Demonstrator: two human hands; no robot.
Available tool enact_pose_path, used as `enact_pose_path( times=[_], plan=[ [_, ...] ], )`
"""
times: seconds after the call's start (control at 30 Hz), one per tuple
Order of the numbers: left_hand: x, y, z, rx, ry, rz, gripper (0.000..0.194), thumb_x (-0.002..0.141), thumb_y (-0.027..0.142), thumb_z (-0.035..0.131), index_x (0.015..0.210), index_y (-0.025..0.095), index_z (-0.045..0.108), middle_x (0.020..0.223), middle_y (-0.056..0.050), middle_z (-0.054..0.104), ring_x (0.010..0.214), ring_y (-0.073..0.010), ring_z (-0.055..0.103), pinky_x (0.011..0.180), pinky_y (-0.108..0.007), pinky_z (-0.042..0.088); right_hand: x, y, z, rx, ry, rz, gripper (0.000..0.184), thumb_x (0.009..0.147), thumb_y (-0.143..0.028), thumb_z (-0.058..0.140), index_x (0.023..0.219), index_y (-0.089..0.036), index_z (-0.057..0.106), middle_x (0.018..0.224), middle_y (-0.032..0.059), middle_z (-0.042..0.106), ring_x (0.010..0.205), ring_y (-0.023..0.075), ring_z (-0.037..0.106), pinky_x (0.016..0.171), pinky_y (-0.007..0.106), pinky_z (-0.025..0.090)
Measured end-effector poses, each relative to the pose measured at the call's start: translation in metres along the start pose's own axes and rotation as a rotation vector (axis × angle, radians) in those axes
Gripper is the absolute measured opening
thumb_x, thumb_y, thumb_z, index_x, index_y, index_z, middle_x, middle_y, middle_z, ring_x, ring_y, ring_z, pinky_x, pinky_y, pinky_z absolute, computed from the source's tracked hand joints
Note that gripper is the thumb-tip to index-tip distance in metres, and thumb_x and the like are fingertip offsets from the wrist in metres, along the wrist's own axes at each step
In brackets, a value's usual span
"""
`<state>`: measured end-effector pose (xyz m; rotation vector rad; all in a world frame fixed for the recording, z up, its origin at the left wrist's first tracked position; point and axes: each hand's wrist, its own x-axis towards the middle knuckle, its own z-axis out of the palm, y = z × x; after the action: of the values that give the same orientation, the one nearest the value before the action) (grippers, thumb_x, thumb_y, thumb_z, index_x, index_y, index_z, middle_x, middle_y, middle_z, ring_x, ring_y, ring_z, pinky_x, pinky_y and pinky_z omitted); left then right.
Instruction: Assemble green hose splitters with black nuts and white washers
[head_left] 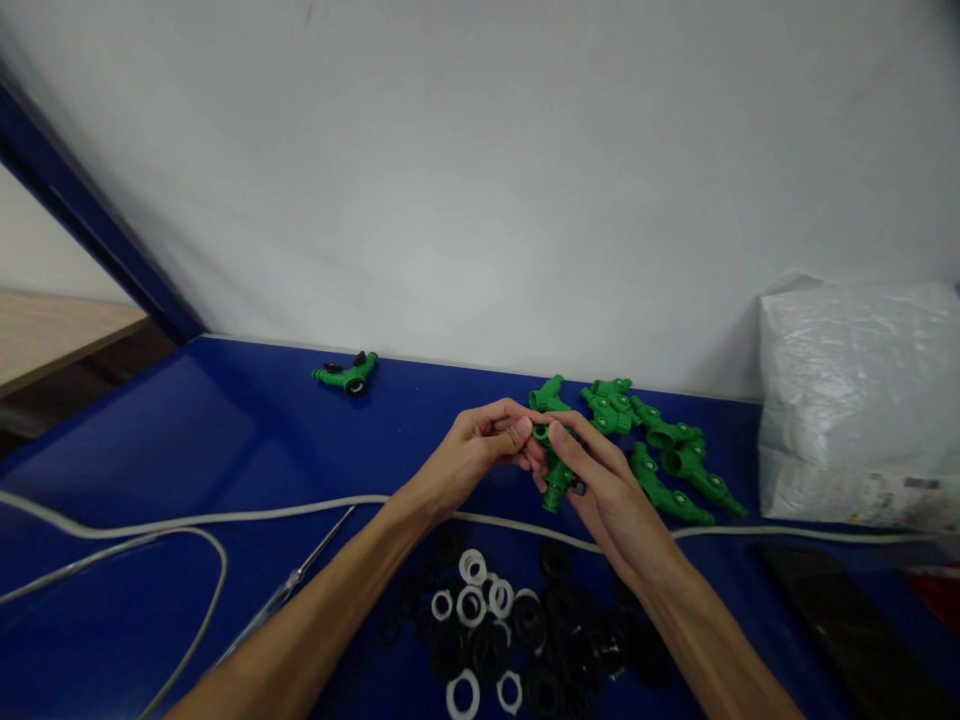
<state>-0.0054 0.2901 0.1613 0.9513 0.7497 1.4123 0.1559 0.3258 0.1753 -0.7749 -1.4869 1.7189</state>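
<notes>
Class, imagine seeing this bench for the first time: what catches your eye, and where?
Near the centre, the left hand and right hand hold a green plastic fitting. Nearer the camera, white rings stand out among black rings on the blue tabletop. At far right, a bulky plastic-wrapped package sits by the pale wall.

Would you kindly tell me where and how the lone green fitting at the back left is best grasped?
The green fitting is probably best pinched at its middle, where the two arms join, coming from above and the near side: it lies apart on the blue table, while the white wall stands close behind.
</notes>
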Motion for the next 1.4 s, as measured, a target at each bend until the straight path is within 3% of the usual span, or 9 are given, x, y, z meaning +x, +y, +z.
enact_pose_path(
  times=[0.37, 0.53, 0.67, 0.83, 0.93, 1.03, 1.2, 1.3, 1.4],
  plan=[
    [-0.004, 0.006, 0.004, -0.121, 0.037, -0.128, 0.025, 0.082, 0.033, 0.082, 0.092, 0.012, 0.076, 0.073, -0.001, 0.067, 0.069, -0.0092, 0.063, 0.072, -0.022, 0.051, -0.001, 0.0, -0.005, -0.186, 0.031, -0.031, 0.032, 0.089, -0.055, 0.072, 0.106, -0.028, 0.07, 0.097, 0.0014, 0.062, 0.081, 0.016, 0.057, 0.074, 0.033, 0.042],
    [-0.003, 0.007, 0.005, -0.136, 0.016, -0.139, 0.03, 0.083, 0.037, 0.082, 0.099, 0.013, 0.078, 0.074, 0.0, 0.066, 0.068, -0.007, 0.061, 0.072, -0.02, 0.049, 0.0, 0.001, -0.005, -0.124, 0.045, -0.042, 0.034, 0.088, -0.055, 0.073, 0.108, -0.028, 0.07, 0.093, 0.0011, 0.065, 0.077, 0.0158, 0.058, 0.073, 0.033, 0.044],
    [-0.001, 0.006, 0.005, -0.15, 0.076, -0.119, 0.031, 0.081, 0.037, 0.083, 0.103, 0.016, 0.077, 0.07, 0.002, 0.063, 0.064, -0.0062, 0.057, 0.067, -0.021, 0.045, 0.003, 0.004, -0.004, -0.067, 0.008, -0.045, 0.034, 0.086, -0.052, 0.077, 0.11, -0.029, 0.069, 0.086, -0.0009, 0.067, 0.076, 0.0156, 0.059, 0.072, 0.032, 0.045],
    [0.004, 0.012, -0.002, 0.071, 0.158, -0.002, 0.032, 0.079, 0.038, 0.081, 0.099, 0.014, 0.075, 0.069, 0.003, 0.061, 0.061, -0.0069, 0.054, 0.064, -0.023, 0.042, 0.005, 0.006, 0.0, 0.092, -0.035, 0.032, 0.044, 0.072, -0.037, 0.091, 0.109, -0.027, 0.071, 0.097, -0.0009, 0.07, 0.081, 0.0155, 0.062, 0.077, 0.031, 0.052],
    [-0.002, 0.027, -0.006, 0.293, 0.284, 0.121, 0.027, 0.085, 0.038, 0.074, 0.098, 0.014, 0.073, 0.072, 0.002, 0.063, 0.064, -0.0088, 0.056, 0.066, -0.024, 0.044, 0.006, 0.006, 0.001, 0.193, -0.009, 0.068, 0.039, 0.07, -0.035, 0.092, 0.102, -0.026, 0.071, 0.097, -0.0011, 0.069, 0.087, 0.0179, 0.067, 0.083, 0.036, 0.057],
    [-0.036, 0.042, -0.004, 0.577, 0.38, 0.147, 0.026, 0.091, 0.04, 0.067, 0.096, 0.015, 0.072, 0.076, 0.0, 0.067, 0.069, -0.0119, 0.06, 0.07, -0.026, 0.046, 0.007, 0.006, -0.001, 0.233, 0.035, 0.062, 0.034, 0.072, -0.036, 0.09, 0.095, -0.024, 0.068, 0.093, -0.0013, 0.068, 0.084, 0.0196, 0.07, 0.084, 0.042, 0.06],
    [-0.138, 0.036, 0.002, 1.141, 0.433, -0.072, 0.025, 0.097, 0.041, 0.061, 0.1, 0.023, 0.077, 0.097, -0.003, 0.075, 0.089, -0.0187, 0.067, 0.083, -0.031, 0.05, 0.004, 0.003, -0.002, 0.238, 0.02, 0.057, 0.031, 0.079, -0.04, 0.085, 0.096, -0.024, 0.065, 0.093, -0.0003, 0.069, 0.073, 0.0191, 0.07, 0.07, 0.041, 0.061],
    [-0.183, 0.024, 0.004, 1.253, 0.503, -0.178, 0.02, 0.092, 0.039, 0.067, 0.101, 0.026, 0.078, 0.093, -0.003, 0.074, 0.084, -0.02, 0.068, 0.08, -0.032, 0.053, 0.002, 0.002, 0.0, 0.232, -0.031, 0.081, 0.032, 0.082, -0.046, 0.082, 0.094, -0.024, 0.061, 0.088, -0.0016, 0.07, 0.064, 0.0186, 0.069, 0.064, 0.039, 0.058],
    [-0.199, 0.013, 0.004, 1.294, 0.561, -0.172, 0.018, 0.085, 0.037, 0.073, 0.1, 0.027, 0.079, 0.097, -0.004, 0.075, 0.083, -0.0212, 0.067, 0.079, -0.034, 0.054, 0.001, 0.0, 0.005, 0.186, -0.065, 0.092, 0.036, 0.083, -0.052, 0.079, 0.091, -0.023, 0.058, 0.083, -0.0002, 0.072, 0.06, 0.0175, 0.065, 0.059, 0.035, 0.051]
  ],
)
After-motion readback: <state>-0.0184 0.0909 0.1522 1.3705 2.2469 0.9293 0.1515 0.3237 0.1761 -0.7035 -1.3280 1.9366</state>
